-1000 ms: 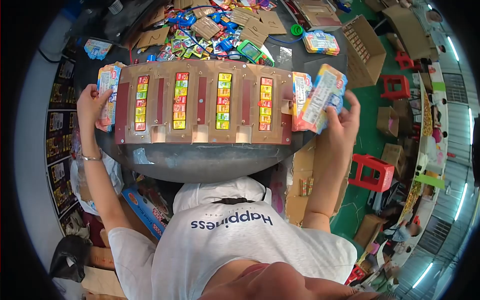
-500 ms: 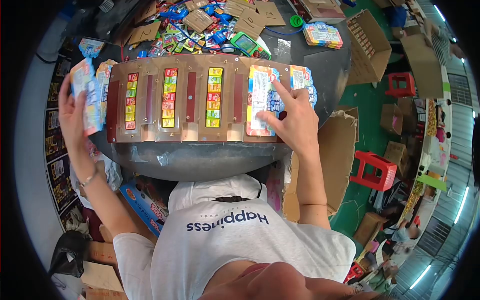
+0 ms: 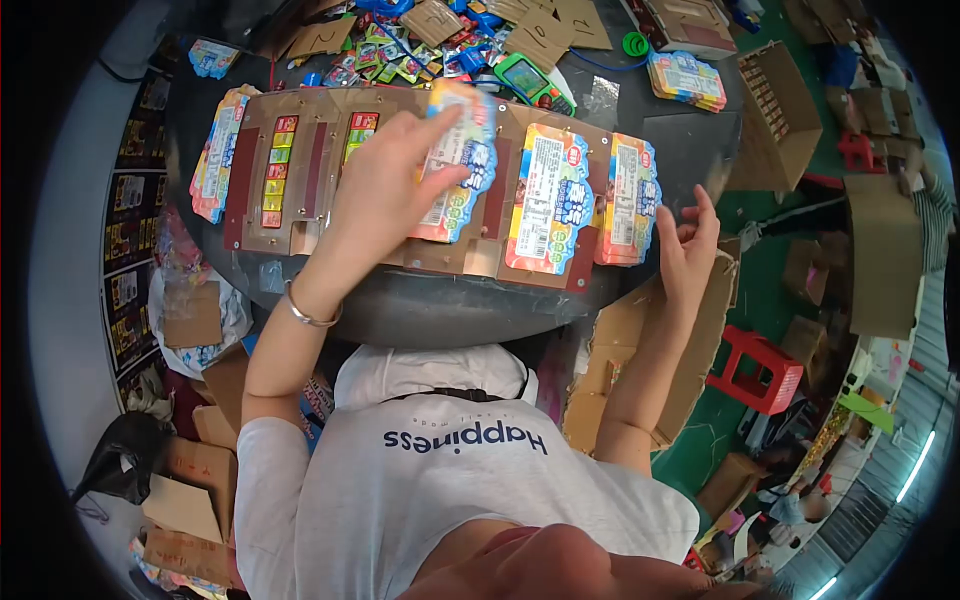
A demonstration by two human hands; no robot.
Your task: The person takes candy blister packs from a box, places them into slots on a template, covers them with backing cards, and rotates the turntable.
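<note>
My left hand (image 3: 385, 185) reaches across a brown fixture (image 3: 480, 262) and grips a colourful printed backing card (image 3: 452, 205) between thumb and fingers, over the slot left of another such card. That other card (image 3: 548, 200) lies flat on the fixture. Farther left, two slots show columns of small coloured packets (image 3: 279, 170) (image 3: 360, 132); the second is partly hidden by my left hand. My right hand (image 3: 688, 250), fingers apart and holding nothing, hovers just right of a stack of the cards (image 3: 630, 200) at the fixture's right end.
Another card stack (image 3: 222, 155) stands at the fixture's left end, and one (image 3: 687, 80) at the back right. Behind are loose small packets (image 3: 395, 55), cardboard pieces (image 3: 545, 40) and a green handheld device (image 3: 530, 80). An open carton (image 3: 590, 385) stands below the table's right edge.
My left hand has carried a card from the left end to the third slot. My right hand has left the card at the right and moved right. The view has shifted slightly.
</note>
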